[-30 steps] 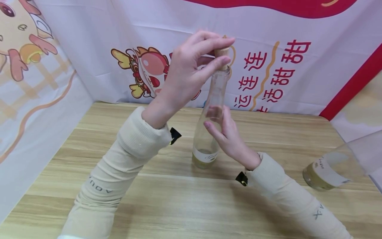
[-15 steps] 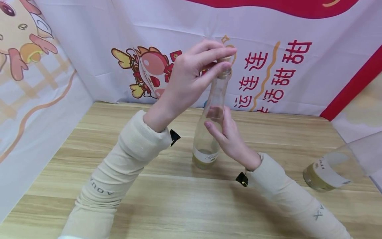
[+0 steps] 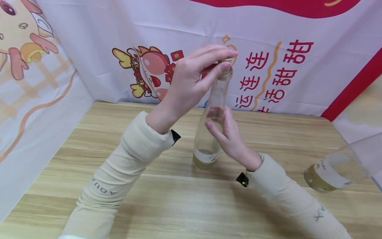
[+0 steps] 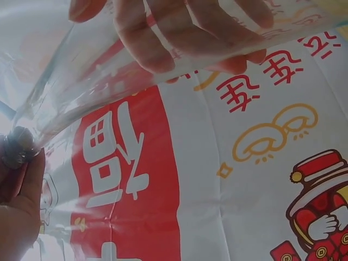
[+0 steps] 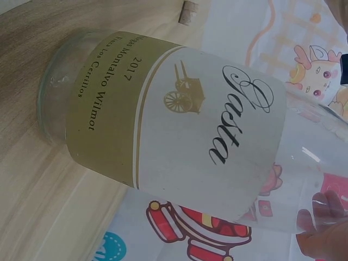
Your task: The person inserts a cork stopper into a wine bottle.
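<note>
Stopper sits in the mouth of the bottle, pinched by the left hand while the right hand grips the bottle below, apparently mid-seating, next likely needing steady downward pressure.

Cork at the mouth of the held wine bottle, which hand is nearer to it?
Left. The left hand is right at the cork, pinching it; the right hand is lower down, gripping the wine bottle around its body.

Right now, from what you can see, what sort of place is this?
Possibly a makeshift indoor booth: a wood-grain table, creased cartoon-printed cloth hung behind it and along its side, and a labelled glass bottle standing on top.
</note>
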Demonstrator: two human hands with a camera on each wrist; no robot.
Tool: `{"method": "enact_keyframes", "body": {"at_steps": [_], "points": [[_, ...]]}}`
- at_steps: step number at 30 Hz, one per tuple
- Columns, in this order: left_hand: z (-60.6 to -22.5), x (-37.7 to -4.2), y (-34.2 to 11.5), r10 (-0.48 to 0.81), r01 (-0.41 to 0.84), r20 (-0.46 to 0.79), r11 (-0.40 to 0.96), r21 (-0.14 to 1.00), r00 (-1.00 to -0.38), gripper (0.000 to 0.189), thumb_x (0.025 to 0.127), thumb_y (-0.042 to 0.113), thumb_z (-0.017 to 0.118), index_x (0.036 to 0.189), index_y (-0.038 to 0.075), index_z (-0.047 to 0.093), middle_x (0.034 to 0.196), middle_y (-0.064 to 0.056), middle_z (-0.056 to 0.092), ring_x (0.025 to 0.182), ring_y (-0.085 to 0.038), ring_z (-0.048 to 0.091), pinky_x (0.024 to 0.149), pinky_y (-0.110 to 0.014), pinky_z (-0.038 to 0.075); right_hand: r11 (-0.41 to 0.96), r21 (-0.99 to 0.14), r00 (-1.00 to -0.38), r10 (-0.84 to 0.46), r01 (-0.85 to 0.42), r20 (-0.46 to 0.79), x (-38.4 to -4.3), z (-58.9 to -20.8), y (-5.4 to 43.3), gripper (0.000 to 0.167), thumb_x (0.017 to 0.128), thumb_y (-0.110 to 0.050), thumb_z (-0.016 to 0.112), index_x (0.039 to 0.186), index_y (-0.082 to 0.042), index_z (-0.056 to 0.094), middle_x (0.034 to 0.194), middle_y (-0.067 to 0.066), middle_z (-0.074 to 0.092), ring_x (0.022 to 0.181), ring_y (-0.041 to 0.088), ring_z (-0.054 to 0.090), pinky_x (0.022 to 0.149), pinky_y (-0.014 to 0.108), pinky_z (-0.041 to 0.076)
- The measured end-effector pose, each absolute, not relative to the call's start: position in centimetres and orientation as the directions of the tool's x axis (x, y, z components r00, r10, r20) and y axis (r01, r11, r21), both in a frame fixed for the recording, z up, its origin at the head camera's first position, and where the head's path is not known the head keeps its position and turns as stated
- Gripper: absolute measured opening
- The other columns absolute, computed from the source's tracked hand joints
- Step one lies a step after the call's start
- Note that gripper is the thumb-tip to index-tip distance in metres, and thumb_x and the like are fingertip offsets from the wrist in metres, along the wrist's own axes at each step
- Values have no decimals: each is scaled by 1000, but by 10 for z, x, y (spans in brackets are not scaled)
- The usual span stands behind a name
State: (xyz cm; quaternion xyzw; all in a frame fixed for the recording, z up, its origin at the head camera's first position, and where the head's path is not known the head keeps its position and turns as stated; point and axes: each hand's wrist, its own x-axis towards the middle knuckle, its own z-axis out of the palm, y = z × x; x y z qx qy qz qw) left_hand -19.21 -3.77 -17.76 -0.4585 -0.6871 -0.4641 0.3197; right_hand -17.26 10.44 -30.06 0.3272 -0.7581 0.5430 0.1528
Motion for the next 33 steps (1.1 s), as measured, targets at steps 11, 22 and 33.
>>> {"method": "enact_keyframes", "body": {"at_steps": [11, 22, 33], "points": [[-183, -186, -42, 389, 885, 798, 136, 446, -461, 41, 87, 5, 60, 125, -6, 50, 122, -15, 55, 106, -10, 53, 93, -21, 43, 191, -723, -735, -341, -664, 586, -173, -302, 105, 39, 89, 2, 51, 121, 7, 30, 113, 22, 52, 107, 27, 52, 95, 37, 43], [-236, -185, -67, 458, 583, 466, 151, 798, -757, 94, 73, 4, 75, 145, 4, 14, 148, -7, 24, 131, -15, 32, 106, -22, 27, 195, -690, -707, -347, -697, 616, -174, -303, 106, 52, 93, -33, 49, 122, 6, 31, 115, 23, 52, 109, 28, 53, 95, 35, 44], [-310, -179, -64, 442, 306, 172, 252, 918, -881, 99, 66, 12, 82, 142, 10, 17, 145, -8, 28, 128, -24, 36, 107, -42, 28, 177, -712, -722, -335, -680, 606, -173, -302, 104, 39, 88, 0, 51, 120, 9, 31, 109, 25, 53, 105, 31, 54, 96, 38, 42]]}}
